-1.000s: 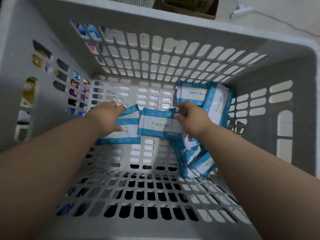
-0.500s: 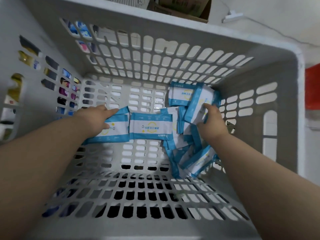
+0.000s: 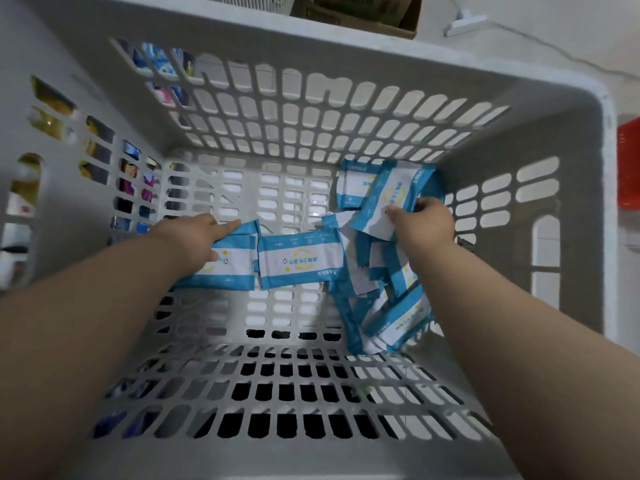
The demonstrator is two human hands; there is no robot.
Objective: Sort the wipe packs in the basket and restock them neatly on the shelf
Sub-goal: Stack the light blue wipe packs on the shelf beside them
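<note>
Both my arms reach down into a deep grey slotted basket. Blue-and-white wipe packs lie on its floor. My left hand rests flat, fingers straight, on a pack at the left. Beside it a second pack lies flat in the middle. My right hand grips a tilted pack near the far right corner, thumb on its face. Several more packs lie jumbled along the right wall under my right forearm.
Through the basket's left wall slots I see colourful goods. A cardboard box stands beyond the far rim. A red object sits outside to the right. The near half of the basket floor holds no packs.
My right hand let go of the middle pack, moved to the far right corner and took hold of a tilted pack there. My left hand stayed on the left pack.
</note>
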